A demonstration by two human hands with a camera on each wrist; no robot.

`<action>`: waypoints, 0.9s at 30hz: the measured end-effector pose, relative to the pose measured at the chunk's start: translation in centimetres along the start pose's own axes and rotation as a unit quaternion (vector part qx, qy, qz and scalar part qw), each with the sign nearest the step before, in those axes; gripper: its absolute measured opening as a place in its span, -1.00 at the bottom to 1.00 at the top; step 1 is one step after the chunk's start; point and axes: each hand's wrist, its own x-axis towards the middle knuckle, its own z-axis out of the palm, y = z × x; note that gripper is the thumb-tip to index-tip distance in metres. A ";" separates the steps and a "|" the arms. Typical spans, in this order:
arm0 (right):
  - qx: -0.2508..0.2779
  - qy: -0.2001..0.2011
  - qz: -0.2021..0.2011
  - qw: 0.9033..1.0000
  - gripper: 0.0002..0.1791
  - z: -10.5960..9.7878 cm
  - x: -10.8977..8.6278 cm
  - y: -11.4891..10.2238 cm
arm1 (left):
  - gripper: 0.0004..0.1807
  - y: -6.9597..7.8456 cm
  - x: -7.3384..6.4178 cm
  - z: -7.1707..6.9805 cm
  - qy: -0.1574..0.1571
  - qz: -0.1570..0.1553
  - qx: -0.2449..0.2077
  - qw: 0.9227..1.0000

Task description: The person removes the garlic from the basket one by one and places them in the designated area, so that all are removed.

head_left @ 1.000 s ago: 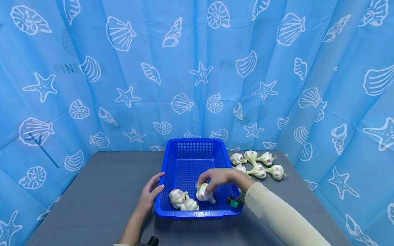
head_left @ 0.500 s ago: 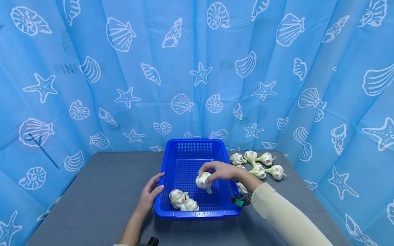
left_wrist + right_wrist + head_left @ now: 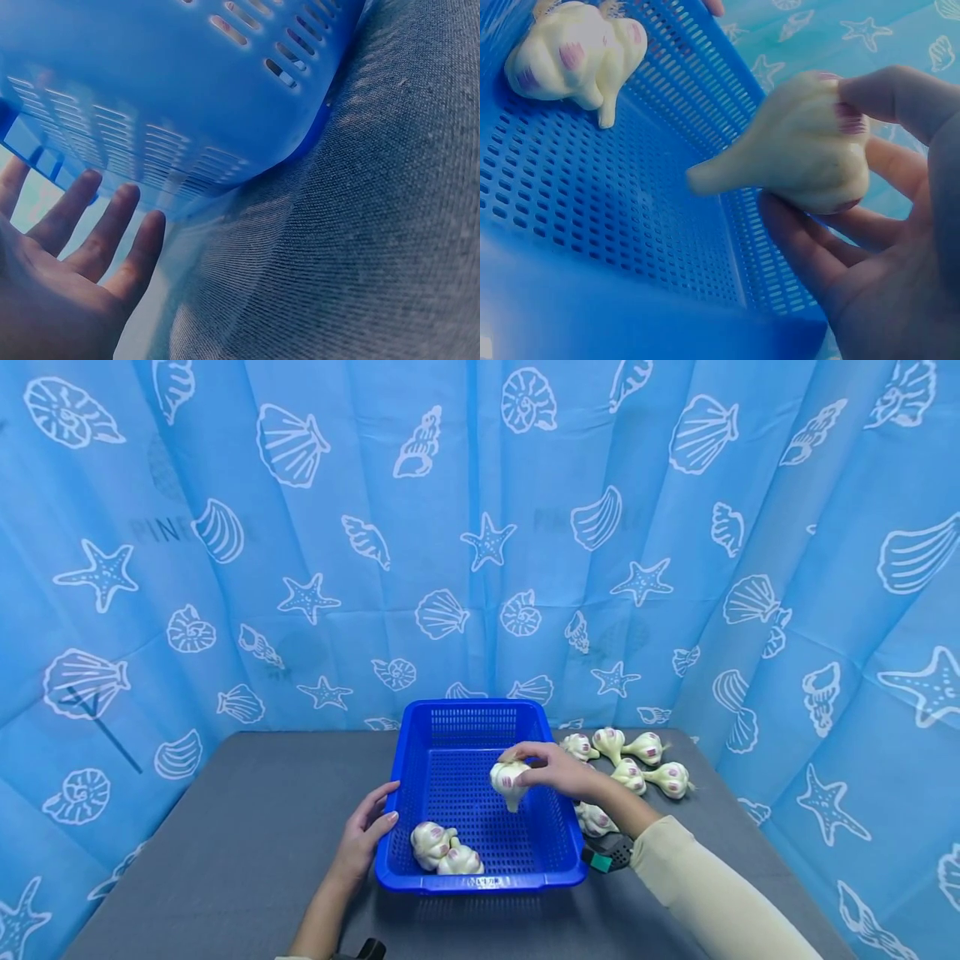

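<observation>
A blue plastic basket (image 3: pixel 420 883) stands on the table, with two garlic bulbs (image 3: pixel 431 845) lying in its near left corner. Over the basket's right half, my right hand (image 3: pixel 558 770) pinches another garlic bulb (image 3: pixel 507 782) between thumb and fingers, stem pointing down. In the right wrist view this bulb (image 3: pixel 802 146) hangs apart from the basket floor. My left hand (image 3: pixel 362 837) rests against the basket's left side near the rim. From the left wrist view, the left hand's fingers (image 3: pixel 142 255) look spread and nearly straight beside the slotted wall.
Several more garlic bulbs (image 3: pixel 628 775) lie on the grey tablecloth (image 3: pixel 247 843) right of the basket. One bulb (image 3: pixel 595 818) is close to its right wall, partly hidden by the right arm. A blue curtain (image 3: pixel 480 568) with shell prints hangs behind the table.
My right hand has lifted the garlic bulb from low in the basket, moving it up and to the right. The left hand and basket have stayed nearly in place.
</observation>
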 end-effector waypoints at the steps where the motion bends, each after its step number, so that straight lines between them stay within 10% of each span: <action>1: -0.002 0.010 0.000 1.000 -0.64 -0.1 -0.2 0.0 | -0.50 0.0 0.0 0.0 0.000 0.000 0.000 1.000; 27: 0.126 0.192 -0.007 0.973 -0.58 -3.3 -4.2 0.8 | -0.50 0.1 -0.2 0.0 -0.001 -0.001 0.000 1.000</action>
